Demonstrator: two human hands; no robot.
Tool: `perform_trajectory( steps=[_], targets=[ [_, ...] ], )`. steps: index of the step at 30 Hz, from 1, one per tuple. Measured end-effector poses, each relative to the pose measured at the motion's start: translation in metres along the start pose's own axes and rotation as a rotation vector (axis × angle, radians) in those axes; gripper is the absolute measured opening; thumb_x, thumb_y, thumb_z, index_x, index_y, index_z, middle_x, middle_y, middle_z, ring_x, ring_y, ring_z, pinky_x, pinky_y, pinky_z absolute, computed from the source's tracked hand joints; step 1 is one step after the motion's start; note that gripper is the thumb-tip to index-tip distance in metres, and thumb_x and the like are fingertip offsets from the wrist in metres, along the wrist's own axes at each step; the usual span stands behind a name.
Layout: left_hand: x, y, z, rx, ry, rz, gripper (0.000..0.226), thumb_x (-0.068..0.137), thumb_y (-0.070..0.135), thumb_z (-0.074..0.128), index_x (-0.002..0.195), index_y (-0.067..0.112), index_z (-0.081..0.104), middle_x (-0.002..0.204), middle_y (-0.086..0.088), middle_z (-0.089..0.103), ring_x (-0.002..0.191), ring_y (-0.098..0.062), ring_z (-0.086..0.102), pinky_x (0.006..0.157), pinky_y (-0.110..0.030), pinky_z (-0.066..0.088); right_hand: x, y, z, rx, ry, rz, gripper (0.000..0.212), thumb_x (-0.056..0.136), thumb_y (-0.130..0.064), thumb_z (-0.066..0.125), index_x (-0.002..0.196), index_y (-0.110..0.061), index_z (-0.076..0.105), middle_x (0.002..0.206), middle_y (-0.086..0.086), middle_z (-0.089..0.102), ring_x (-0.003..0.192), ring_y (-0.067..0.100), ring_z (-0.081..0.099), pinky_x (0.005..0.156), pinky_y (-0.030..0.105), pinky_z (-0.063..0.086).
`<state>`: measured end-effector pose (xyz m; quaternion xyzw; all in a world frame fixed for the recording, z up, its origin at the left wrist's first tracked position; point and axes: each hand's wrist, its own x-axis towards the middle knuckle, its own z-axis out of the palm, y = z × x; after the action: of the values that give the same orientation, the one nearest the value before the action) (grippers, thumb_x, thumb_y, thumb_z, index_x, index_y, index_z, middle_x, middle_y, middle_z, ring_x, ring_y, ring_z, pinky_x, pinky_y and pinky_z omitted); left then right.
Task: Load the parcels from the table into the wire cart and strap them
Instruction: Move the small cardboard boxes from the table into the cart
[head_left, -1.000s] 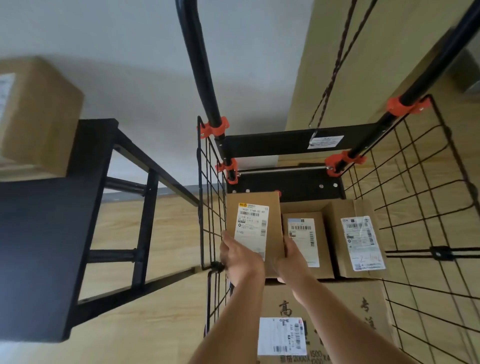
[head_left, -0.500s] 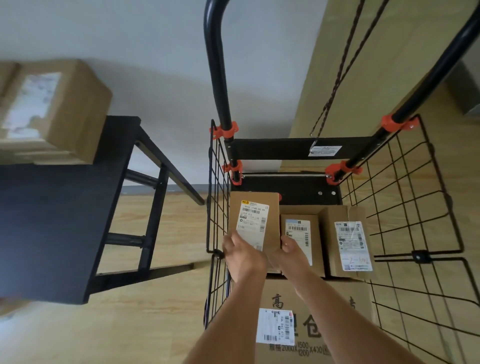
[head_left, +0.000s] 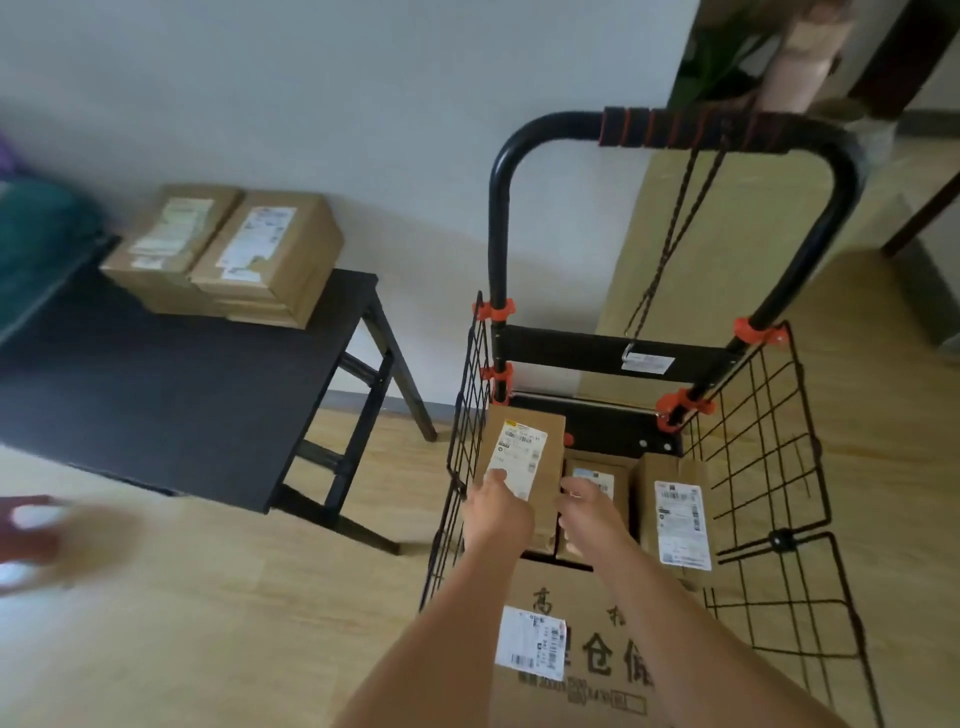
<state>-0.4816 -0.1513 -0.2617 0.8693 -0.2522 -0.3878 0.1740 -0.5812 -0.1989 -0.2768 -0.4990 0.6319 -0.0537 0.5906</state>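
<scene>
The black wire cart (head_left: 769, 467) with orange clips stands at the right. Inside it at the back left stands a brown labelled parcel (head_left: 540, 441). My left hand (head_left: 496, 512) grips its near end with the thumb on the label, and my right hand (head_left: 587, 509) holds its near right edge. Two more labelled parcels, the middle one (head_left: 597, 475) and the right one (head_left: 675, 514), stand beside it. A large printed box (head_left: 571, 649) fills the cart's front. Two parcels (head_left: 171, 244) (head_left: 270, 254) lie on the black table (head_left: 182, 374). A dark cord (head_left: 675, 234) hangs from the cart handle.
A tall cardboard panel (head_left: 717, 249) leans behind the cart. A blurred red object (head_left: 31, 530) shows at the left edge over the wooden floor. Something teal (head_left: 36, 228) sits at the far left beside the table. A plant (head_left: 727, 52) is at the top right.
The view has pulled back and up, so the cart handle and both table parcels now show. Both hands stay on the left parcel inside the cart.
</scene>
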Motion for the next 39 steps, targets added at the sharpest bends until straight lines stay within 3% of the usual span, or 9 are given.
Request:
perform_trajectory(
  steps=[3, 7, 10, 13, 16, 22, 27, 33, 39],
  targets=[
    [-0.021, -0.003, -0.019, -0.028, 0.017, 0.025, 0.044, 0.091, 0.008, 0.048, 0.134, 0.017, 0.049, 0.127, -0.008, 0.054, 0.113, -0.026, 0.055, 0.096, -0.042, 0.051, -0.023, -0.006, 0.002, -0.037, 0.000, -0.072, 0.033, 0.099, -0.022, 0.051, 0.132, -0.019, 0.054, 0.109, -0.005, 0.062, 0.093, 0.012, 0.058, 0.070, 0.025, 0.044],
    [-0.047, -0.014, -0.046, -0.090, 0.059, 0.051, 0.039, 0.094, 0.011, 0.054, 0.133, 0.016, 0.048, 0.124, -0.004, 0.055, 0.104, -0.023, 0.061, 0.093, -0.041, 0.054, -0.051, -0.021, 0.015, -0.086, 0.012, -0.131, 0.034, 0.098, -0.023, 0.051, 0.132, -0.022, 0.055, 0.128, 0.000, 0.060, 0.108, 0.018, 0.058, 0.090, 0.034, 0.050],
    [-0.059, -0.029, -0.069, -0.144, 0.103, 0.030, 0.045, 0.093, 0.010, 0.054, 0.136, 0.022, 0.046, 0.127, -0.002, 0.053, 0.104, -0.020, 0.060, 0.093, -0.040, 0.053, -0.069, -0.035, 0.029, -0.077, -0.026, -0.186, 0.022, 0.098, -0.026, 0.050, 0.119, -0.034, 0.056, 0.122, -0.004, 0.059, 0.106, 0.018, 0.059, 0.095, 0.042, 0.051],
    [-0.067, -0.049, -0.094, -0.167, 0.143, 0.031, 0.049, 0.094, 0.008, 0.050, 0.140, 0.023, 0.043, 0.131, -0.004, 0.053, 0.110, -0.022, 0.059, 0.091, -0.036, 0.054, -0.083, -0.051, 0.048, -0.123, -0.030, -0.277, 0.019, 0.099, -0.030, 0.049, 0.115, -0.033, 0.059, 0.106, -0.009, 0.061, 0.095, 0.014, 0.062, 0.086, 0.037, 0.053],
    [-0.069, -0.070, -0.120, -0.184, 0.183, 0.023, 0.048, 0.095, 0.009, 0.047, 0.141, 0.022, 0.043, 0.128, -0.005, 0.056, 0.105, -0.022, 0.062, 0.072, -0.026, 0.052, -0.098, -0.065, 0.073, -0.160, -0.056, -0.338, 0.021, 0.099, -0.029, 0.049, 0.116, -0.029, 0.060, 0.092, -0.012, 0.061, 0.084, 0.014, 0.064, 0.067, 0.027, 0.048],
    [-0.071, -0.121, -0.164, -0.188, 0.205, -0.013, 0.047, 0.095, 0.010, 0.046, 0.141, 0.021, 0.046, 0.135, -0.006, 0.054, 0.115, -0.024, 0.058, 0.095, -0.037, 0.051, -0.123, -0.083, 0.137, -0.235, -0.136, -0.354, 0.024, 0.098, -0.029, 0.050, 0.118, -0.025, 0.062, 0.100, -0.006, 0.063, 0.092, 0.016, 0.064, 0.086, 0.038, 0.054],
    [-0.062, -0.172, -0.211, -0.218, 0.211, -0.004, 0.038, 0.094, 0.011, 0.047, 0.132, 0.010, 0.051, 0.127, -0.012, 0.059, 0.110, -0.029, 0.059, 0.086, -0.034, 0.048, -0.145, -0.098, 0.205, -0.288, -0.174, -0.372, 0.023, 0.100, -0.027, 0.047, 0.117, -0.023, 0.060, 0.094, -0.005, 0.063, 0.087, 0.016, 0.064, 0.081, 0.035, 0.054],
    [-0.050, -0.236, -0.275, -0.237, 0.202, 0.011, 0.038, 0.099, 0.020, 0.048, 0.137, 0.017, 0.047, 0.138, -0.005, 0.052, 0.125, -0.022, 0.052, 0.102, -0.030, 0.043, -0.167, -0.122, 0.290, -0.319, -0.170, -0.375, 0.025, 0.099, -0.026, 0.048, 0.118, -0.019, 0.062, 0.100, -0.003, 0.065, 0.090, 0.017, 0.065, 0.081, 0.035, 0.054],
    [-0.038, -0.286, -0.341, -0.217, 0.223, 0.047, 0.039, 0.100, 0.022, 0.049, 0.139, 0.017, 0.046, 0.138, -0.004, 0.053, 0.123, -0.021, 0.052, 0.098, -0.029, 0.044, -0.189, -0.137, 0.365, -0.297, -0.161, -0.390, 0.023, 0.100, -0.026, 0.046, 0.117, -0.021, 0.062, 0.097, -0.005, 0.063, 0.089, 0.017, 0.064, 0.079, 0.034, 0.054]
  ],
)
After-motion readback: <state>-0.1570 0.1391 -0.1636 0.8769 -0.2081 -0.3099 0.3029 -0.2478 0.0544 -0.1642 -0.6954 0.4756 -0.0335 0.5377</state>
